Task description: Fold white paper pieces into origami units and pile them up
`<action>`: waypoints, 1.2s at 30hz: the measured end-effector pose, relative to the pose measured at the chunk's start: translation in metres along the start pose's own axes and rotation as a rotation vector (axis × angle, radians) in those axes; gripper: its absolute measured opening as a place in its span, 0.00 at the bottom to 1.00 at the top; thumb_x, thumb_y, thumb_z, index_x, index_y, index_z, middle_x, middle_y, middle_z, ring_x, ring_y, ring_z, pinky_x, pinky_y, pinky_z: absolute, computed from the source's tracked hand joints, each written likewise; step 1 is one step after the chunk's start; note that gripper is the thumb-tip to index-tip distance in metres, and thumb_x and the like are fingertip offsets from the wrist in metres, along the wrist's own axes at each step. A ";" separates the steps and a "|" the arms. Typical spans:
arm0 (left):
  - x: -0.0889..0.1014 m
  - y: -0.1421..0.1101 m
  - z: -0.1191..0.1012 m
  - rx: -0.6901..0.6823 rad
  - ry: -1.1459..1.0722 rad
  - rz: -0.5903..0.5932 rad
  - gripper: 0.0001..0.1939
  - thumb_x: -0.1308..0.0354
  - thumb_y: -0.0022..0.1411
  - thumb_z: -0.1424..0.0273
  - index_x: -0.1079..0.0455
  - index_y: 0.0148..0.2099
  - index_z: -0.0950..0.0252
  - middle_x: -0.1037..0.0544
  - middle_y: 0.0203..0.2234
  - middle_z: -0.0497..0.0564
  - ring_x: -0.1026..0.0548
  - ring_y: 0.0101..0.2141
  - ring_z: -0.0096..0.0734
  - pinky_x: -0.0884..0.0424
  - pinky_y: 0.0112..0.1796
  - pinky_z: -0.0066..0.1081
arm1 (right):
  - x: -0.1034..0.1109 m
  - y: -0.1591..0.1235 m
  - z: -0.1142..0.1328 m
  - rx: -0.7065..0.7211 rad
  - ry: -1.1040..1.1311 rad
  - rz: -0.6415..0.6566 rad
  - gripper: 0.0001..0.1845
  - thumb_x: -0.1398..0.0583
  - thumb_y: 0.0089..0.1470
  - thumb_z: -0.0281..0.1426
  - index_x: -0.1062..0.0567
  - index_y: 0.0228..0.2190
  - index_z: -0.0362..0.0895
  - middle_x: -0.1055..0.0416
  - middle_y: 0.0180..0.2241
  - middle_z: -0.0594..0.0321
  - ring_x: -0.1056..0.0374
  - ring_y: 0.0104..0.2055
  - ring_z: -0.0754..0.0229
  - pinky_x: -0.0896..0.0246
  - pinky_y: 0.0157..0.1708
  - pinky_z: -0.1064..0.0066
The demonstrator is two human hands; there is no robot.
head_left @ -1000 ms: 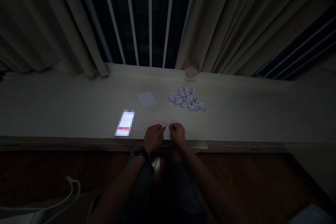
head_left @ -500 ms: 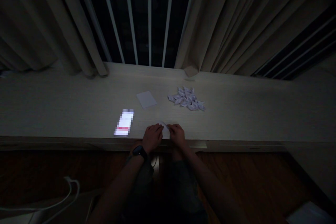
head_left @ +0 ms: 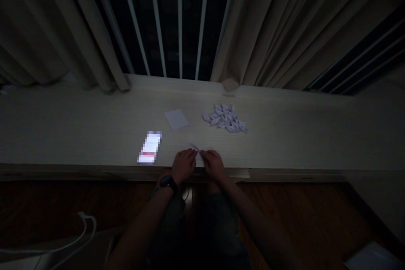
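From my end of the feed I see two bare hands close together at the near edge of a pale ledge (head_left: 284, 135), with a small folded paper (head_left: 194, 147) between them. The paper is whitish, dulled by the dim light, and narrow where it shows past the fingertips; a thin dark line, like a crease or a shadow, runs slanting across it. Most of it is covered, so I can't tell its full shape.

The left hand (head_left: 184, 165) has its fingers drawn together on the paper's left side, and the right hand (head_left: 213, 164) pinches it from the right — the thumbs are too dark for me to make out. A dark watch (head_left: 168, 182) sits on the left wrist.

Beyond the hands, slightly left, I have a flat, four-cornered piece of plain white paper (head_left: 176, 119) lying askew. Far right of it lies a cluster of folded paper pieces (head_left: 225, 118), pointed and angular, crowded against one another. Near left, a phone (head_left: 149, 147) lies face up, its screen glowing white with a red band low down — everything on it is blurred into blocks, so I can't read any writing or brand.
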State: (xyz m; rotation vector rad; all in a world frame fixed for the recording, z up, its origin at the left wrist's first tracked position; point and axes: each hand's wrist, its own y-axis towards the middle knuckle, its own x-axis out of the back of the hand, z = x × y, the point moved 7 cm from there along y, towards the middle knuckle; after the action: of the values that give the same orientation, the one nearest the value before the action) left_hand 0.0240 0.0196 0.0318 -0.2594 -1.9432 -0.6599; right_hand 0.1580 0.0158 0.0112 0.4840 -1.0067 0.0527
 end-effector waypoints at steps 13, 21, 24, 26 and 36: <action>0.001 0.001 -0.001 -0.007 -0.002 0.016 0.21 0.52 0.63 0.73 0.37 0.59 0.61 0.30 0.53 0.53 0.35 0.54 0.39 0.41 0.53 0.43 | -0.003 0.016 0.009 -0.012 -0.057 0.096 0.25 0.46 0.57 0.30 0.35 0.56 0.43 0.29 0.46 0.53 0.39 0.50 0.52 0.44 0.51 0.60; 0.004 -0.001 -0.001 -0.010 0.007 -0.021 0.20 0.51 0.63 0.72 0.35 0.57 0.59 0.29 0.52 0.53 0.37 0.55 0.39 0.42 0.55 0.44 | -0.005 0.006 0.016 0.043 -0.133 0.100 0.28 0.52 0.62 0.29 0.48 0.62 0.41 0.40 0.59 0.53 0.52 0.63 0.52 0.52 0.58 0.56; 0.006 -0.001 -0.002 -0.005 0.003 -0.016 0.22 0.51 0.63 0.72 0.38 0.60 0.59 0.28 0.52 0.53 0.35 0.53 0.39 0.42 0.54 0.44 | -0.010 0.003 0.016 0.068 -0.157 0.113 0.27 0.54 0.62 0.28 0.48 0.62 0.42 0.45 0.62 0.55 0.57 0.66 0.52 0.57 0.61 0.54; 0.006 -0.001 -0.003 -0.008 -0.010 0.001 0.24 0.52 0.64 0.73 0.41 0.61 0.58 0.28 0.51 0.53 0.34 0.52 0.38 0.41 0.53 0.43 | -0.012 0.002 0.016 0.066 -0.162 0.118 0.28 0.55 0.63 0.28 0.49 0.63 0.41 0.46 0.62 0.55 0.59 0.66 0.52 0.59 0.62 0.53; 0.000 -0.002 0.001 0.003 0.002 0.010 0.21 0.52 0.64 0.72 0.39 0.59 0.61 0.29 0.50 0.56 0.33 0.51 0.39 0.39 0.52 0.43 | -0.008 -0.003 0.010 0.059 -0.043 0.143 0.30 0.52 0.61 0.31 0.50 0.63 0.42 0.46 0.62 0.53 0.56 0.66 0.54 0.56 0.62 0.52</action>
State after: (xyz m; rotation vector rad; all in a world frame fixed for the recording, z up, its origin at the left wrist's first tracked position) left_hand 0.0227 0.0188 0.0304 -0.2660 -1.9398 -0.6499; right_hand 0.1463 0.0106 0.0081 0.4676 -1.0834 0.2005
